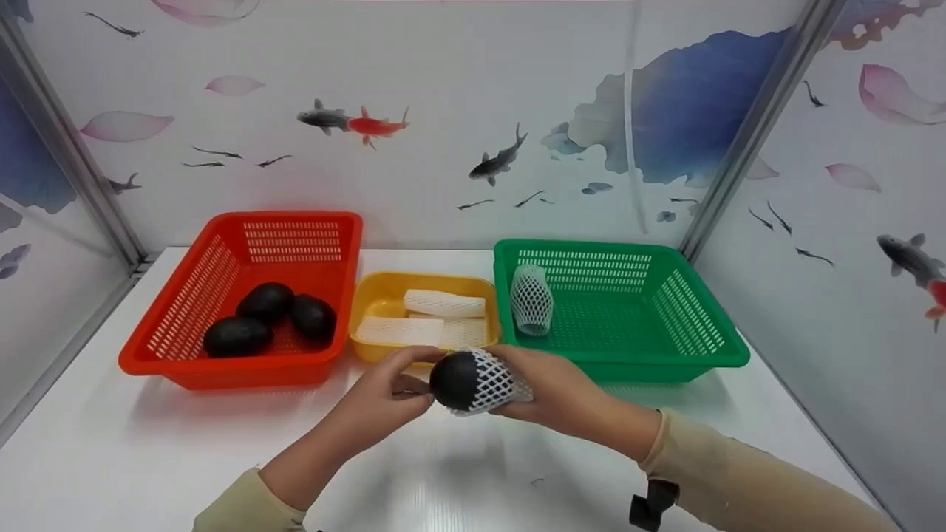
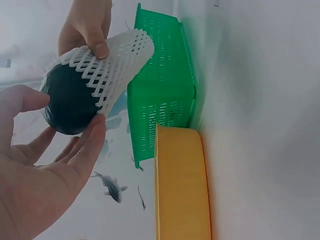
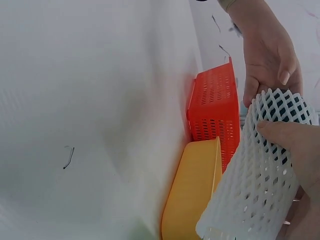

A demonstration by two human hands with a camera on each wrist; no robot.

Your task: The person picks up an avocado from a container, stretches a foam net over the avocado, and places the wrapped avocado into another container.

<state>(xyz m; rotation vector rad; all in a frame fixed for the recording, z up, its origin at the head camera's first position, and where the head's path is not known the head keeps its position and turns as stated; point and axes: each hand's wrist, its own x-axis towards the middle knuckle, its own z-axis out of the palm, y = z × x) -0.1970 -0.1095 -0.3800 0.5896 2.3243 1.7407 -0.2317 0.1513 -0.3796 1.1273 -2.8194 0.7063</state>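
Over the table's middle, a smooth black egg-shaped fruit (image 1: 452,380) is partly inside a white foam net sleeve (image 1: 494,380). My left hand (image 1: 380,399) holds the fruit's bare end between thumb and fingers, as the left wrist view shows at the fruit (image 2: 72,100). Around the netted part, my right hand (image 1: 558,391) grips the sleeve, its thumb pressed on the mesh. In the right wrist view the sleeve (image 3: 260,175) tapers out long and loose past the fruit.
An orange-red basket (image 1: 240,366) at left has three black fruits (image 1: 238,336). A yellow bin (image 1: 377,279) in the middle contains several flat foam sleeves (image 1: 443,303). The green basket (image 1: 665,358) at right holds one netted piece (image 1: 532,299). Printed walls enclose the white table (image 1: 89,443).
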